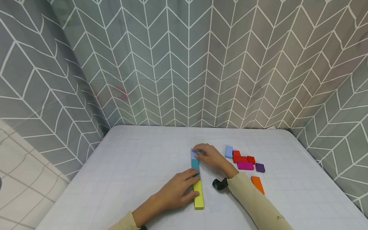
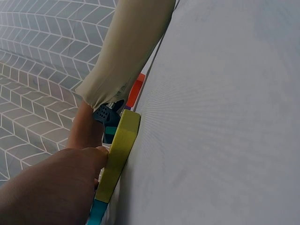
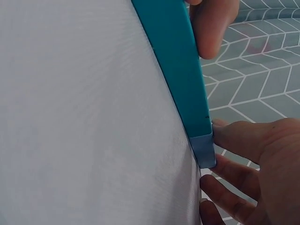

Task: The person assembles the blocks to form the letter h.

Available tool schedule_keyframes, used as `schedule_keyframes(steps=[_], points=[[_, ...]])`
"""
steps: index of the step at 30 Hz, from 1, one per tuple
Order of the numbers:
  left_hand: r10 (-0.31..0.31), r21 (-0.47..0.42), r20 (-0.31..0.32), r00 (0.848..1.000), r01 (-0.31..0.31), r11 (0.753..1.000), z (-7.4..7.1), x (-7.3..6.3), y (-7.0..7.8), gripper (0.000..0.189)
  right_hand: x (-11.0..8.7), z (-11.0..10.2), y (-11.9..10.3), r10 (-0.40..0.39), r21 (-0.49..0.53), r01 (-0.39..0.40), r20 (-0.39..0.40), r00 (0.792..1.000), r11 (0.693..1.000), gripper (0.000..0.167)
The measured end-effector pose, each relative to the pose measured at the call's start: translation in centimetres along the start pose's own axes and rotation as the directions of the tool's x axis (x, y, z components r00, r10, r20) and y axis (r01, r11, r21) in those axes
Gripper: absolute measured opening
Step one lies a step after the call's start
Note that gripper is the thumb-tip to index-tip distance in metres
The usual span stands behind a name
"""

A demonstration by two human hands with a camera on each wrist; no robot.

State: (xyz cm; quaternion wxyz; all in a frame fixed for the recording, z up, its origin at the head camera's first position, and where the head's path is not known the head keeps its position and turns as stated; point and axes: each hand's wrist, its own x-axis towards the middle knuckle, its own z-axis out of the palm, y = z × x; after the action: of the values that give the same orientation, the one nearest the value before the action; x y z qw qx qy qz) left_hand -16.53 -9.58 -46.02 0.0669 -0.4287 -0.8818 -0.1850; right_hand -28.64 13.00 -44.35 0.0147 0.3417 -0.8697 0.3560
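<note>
A straight row of flat blocks runs away from me: a yellow block (image 1: 199, 202) nearest, a teal block (image 1: 195, 164) in the middle, a small light blue block (image 1: 193, 155) at the far end. My right hand (image 1: 211, 156) pinches the light blue block between thumb and fingers; in the right wrist view the thumb (image 3: 229, 133) lies near its seam with the teal. My left hand (image 1: 178, 188) rests across the row from the left, its fairly straight fingers over the teal and yellow blocks, its thumb on the yellow one. Those fingers partly hide the teal-yellow joint.
Right of the row lie another light blue block (image 1: 228, 151), several red blocks (image 1: 240, 159), a magenta block (image 1: 245, 165), a purple block (image 1: 260, 167) and an orange block (image 1: 257, 184), close by the right sleeve (image 1: 256, 198). A patterned grey curtain (image 1: 188, 80) borders the white table (image 1: 129, 159).
</note>
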Motion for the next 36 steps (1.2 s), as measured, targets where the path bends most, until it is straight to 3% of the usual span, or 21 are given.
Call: schedule_keyframes(steps=[8, 28, 36], points=[[0.022, 0.011, -0.023, 0.999, -0.021, 1.0, 0.02, -0.03, -0.15, 0.056, 0.01, -0.03, 0.06, -0.009, -0.009, 0.009, -0.01, 1.0, 1.0, 0.024], [0.011, -0.002, -0.009, 1.0, -0.011, 1.0, -0.09, -0.04, 0.06, 0.057, -0.28, 0.18, 0.3, -0.044, 0.001, 0.044, -0.007, 0.999, 0.999, 0.028], [0.003, -0.006, 0.002, 1.0, -0.003, 1.0, -0.18, 0.01, 0.05, 0.056, -0.4, 0.04, 0.19, -0.022, -0.025, 0.021, -0.017, 1.0, 0.999, 0.029]])
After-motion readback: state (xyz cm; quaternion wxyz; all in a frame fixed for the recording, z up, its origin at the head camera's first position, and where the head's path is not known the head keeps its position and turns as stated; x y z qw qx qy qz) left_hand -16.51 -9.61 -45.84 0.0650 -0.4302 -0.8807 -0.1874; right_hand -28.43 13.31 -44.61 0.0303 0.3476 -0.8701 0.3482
